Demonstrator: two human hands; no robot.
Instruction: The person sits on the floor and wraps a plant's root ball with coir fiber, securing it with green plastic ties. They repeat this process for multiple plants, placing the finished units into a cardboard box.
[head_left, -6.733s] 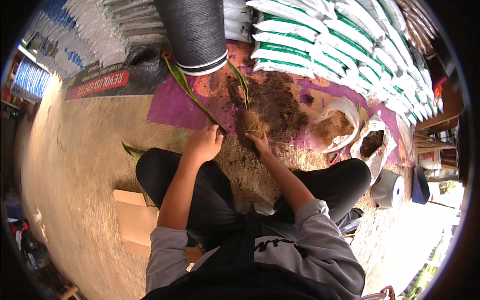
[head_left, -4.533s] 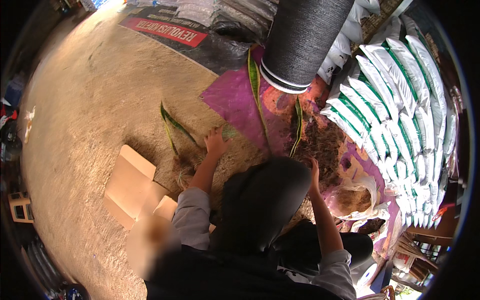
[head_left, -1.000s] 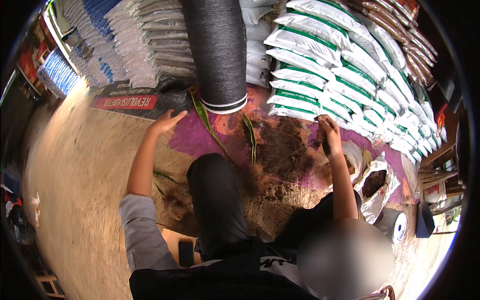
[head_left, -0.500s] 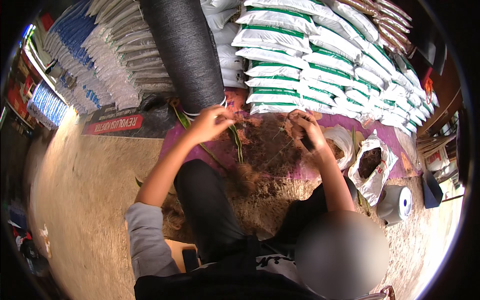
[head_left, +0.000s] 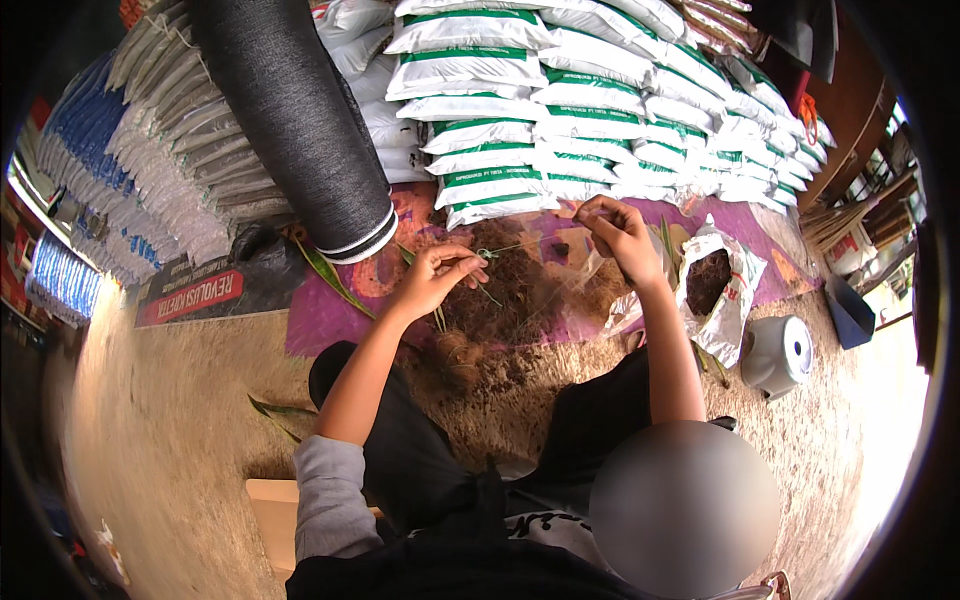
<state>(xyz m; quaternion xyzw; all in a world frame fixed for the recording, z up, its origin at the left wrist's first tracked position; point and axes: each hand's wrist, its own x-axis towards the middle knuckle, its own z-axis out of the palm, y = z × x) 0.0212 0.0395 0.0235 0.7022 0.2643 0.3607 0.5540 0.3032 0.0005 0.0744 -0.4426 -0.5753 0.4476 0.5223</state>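
Note:
A thin light-green string (head_left: 515,246) stretches between my two hands above the purple sheet. My left hand (head_left: 443,278) pinches it, and a small tangle of the string shows at the fingertips. Raised to the right, my right hand (head_left: 618,235) has its fingers closed on the other end. Beneath them lies a spread of dark soil and brown fibre (head_left: 510,305). A round brown fibrous ball (head_left: 456,358) rests near my left knee, with long yellow-edged green leaves (head_left: 330,278) beyond it.
A big black roll (head_left: 290,120) stands at the back left, before stacked white-and-green sacks (head_left: 490,130). To the right are a white bag (head_left: 745,285) of dark soil, a grey plastic container (head_left: 775,358) and a dark blue scoop-like object (head_left: 848,312). A leaf (head_left: 275,412) lies left of me.
My left hand has moved lower and nearer the soil. The string now shows more clearly, drawn between both hands. The whole view has shifted, and my knees are spread differently.

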